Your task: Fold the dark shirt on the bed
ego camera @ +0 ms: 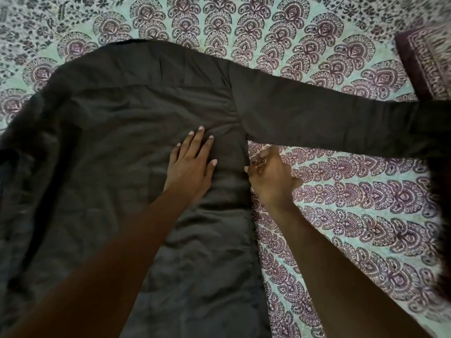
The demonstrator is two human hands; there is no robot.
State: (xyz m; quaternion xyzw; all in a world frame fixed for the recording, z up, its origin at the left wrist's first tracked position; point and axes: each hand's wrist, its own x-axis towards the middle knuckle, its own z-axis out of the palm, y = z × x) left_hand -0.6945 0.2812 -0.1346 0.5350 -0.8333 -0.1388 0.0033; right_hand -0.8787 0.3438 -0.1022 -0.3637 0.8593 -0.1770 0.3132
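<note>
Bed [341, 215] with paisley-print cover; no legible writing. Dark shirt [109, 142], creased, spread flat across its left and centre, one sleeve [317, 113] extended right. Left hand [190, 164] pressed flat, fingers straight, on shirt. Right hand [271, 176] pinches its right edge.
</note>
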